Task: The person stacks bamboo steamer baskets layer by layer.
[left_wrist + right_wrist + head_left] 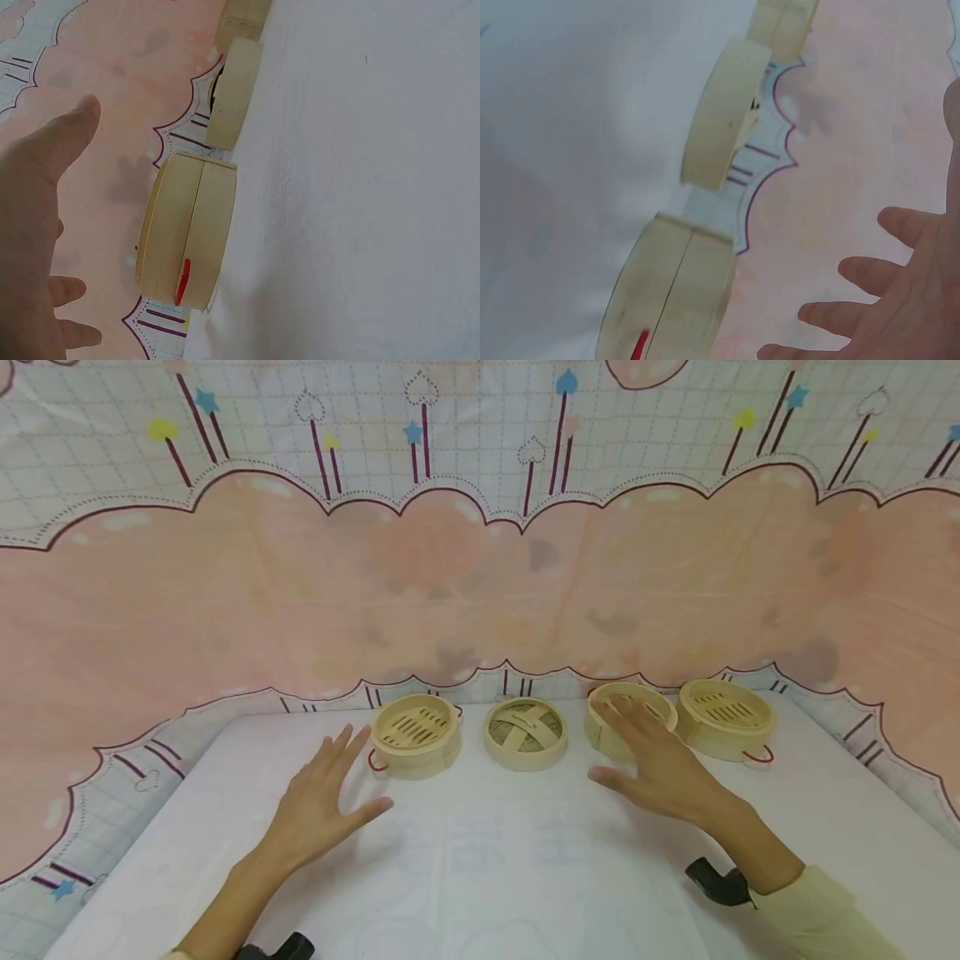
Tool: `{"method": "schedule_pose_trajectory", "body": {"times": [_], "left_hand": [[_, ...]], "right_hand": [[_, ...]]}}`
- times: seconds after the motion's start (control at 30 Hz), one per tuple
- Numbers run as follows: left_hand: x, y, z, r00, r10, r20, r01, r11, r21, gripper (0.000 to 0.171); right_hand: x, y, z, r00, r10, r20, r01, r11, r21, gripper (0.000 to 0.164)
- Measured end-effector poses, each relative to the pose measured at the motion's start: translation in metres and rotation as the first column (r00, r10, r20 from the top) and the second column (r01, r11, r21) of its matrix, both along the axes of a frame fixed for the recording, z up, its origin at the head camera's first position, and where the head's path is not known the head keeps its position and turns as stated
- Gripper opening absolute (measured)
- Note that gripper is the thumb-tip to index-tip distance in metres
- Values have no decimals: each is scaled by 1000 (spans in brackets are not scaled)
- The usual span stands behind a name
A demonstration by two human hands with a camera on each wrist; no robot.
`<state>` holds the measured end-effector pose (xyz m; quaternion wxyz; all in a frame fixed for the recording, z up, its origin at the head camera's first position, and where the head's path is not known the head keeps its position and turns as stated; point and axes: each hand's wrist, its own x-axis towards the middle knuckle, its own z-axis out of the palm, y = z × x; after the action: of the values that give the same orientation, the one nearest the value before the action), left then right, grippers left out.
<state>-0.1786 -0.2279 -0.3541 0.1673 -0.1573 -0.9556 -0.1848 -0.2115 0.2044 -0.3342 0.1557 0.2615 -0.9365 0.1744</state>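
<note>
A row of small bamboo steamer pieces stands on the white table. At the left is a slatted steamer basket [416,760] with red loops; the left wrist view shows its side [187,232]. Right of it lies a woven steamer lid [525,735]. Two more slatted baskets follow, a partly covered one [609,739] and a far-right one [723,743]. My left hand [315,806], fingers spread, hovers beside the left basket. My right hand [663,768] reaches above the third basket, hiding part of it; its fingers [840,319] look spread and hold nothing.
A white cloth covers the table [480,877]. Behind it hangs a peach and white patterned curtain [480,585], close to the back of the row. Black wrist mounts [720,883] sit on both forearms.
</note>
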Motion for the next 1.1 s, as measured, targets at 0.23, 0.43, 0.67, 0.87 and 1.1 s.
{"method": "schedule_pose_trajectory", "body": {"times": [0.23,0.43,0.67,0.87,1.1], "left_hand": [[-7,2,-1,1000,19,21,-22,988,156,85],[-16,3,-4,999,31,21,-35,955,296,77],[-21,9,-8,999,19,33,-31,919,393,69],[-25,18,-15,1000,16,-9,-11,918,397,64],[-31,25,-22,998,22,-52,1,916,402,56]], "right_hand": [[-3,-33,0,997,42,63,-39,998,-42,82],[-6,-60,-3,991,100,88,-90,990,-106,79],[-10,-87,-8,978,147,150,-121,979,-164,76],[-14,-107,-13,963,167,213,-125,972,-198,77],[-16,-122,-15,960,184,211,-138,967,-214,75]]}}
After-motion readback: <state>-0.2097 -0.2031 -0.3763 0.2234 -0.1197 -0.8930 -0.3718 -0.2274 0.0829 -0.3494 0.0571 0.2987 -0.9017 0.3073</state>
